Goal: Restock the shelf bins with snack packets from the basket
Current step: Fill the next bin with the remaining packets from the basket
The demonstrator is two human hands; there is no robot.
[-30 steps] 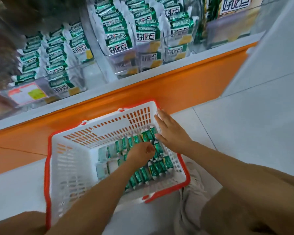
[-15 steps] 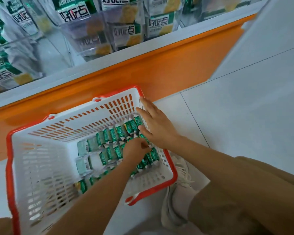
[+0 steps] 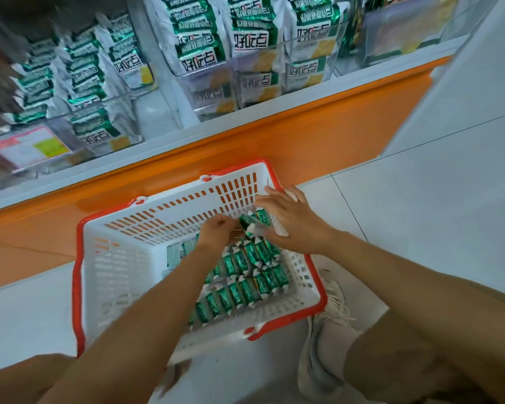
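1. Reaching with both bare arms into a white basket [image 3: 120,275] with a red rim, set on pale floor tiles [image 3: 420,228] hard against the orange base [image 3: 303,135] of a shop shelf.
2. Pinching, with the tightly curled fingers of the left hand [image 3: 217,233], one end of a bunch of packets [image 3: 252,221] held near the basket's far right corner.
3. Clasping the other side of that bunch in the right hand [image 3: 293,221], fingers stretched almost straight toward the basket's far wall, thumb tucked underneath.
4. Leaving rows of green and silver snack packets [image 3: 245,290] lined up on the basket floor, mostly on its right half, partly hidden under the left forearm.
5. Facing clear shelf bins [image 3: 213,94] above the orange base, packed with upright green-and-white packs [image 3: 199,51] in bold lettering, a pink and yellow label [image 3: 27,147] fronting the left bin.
6. Showing a pale laced shoe [image 3: 328,322] just beside the basket's near right corner.
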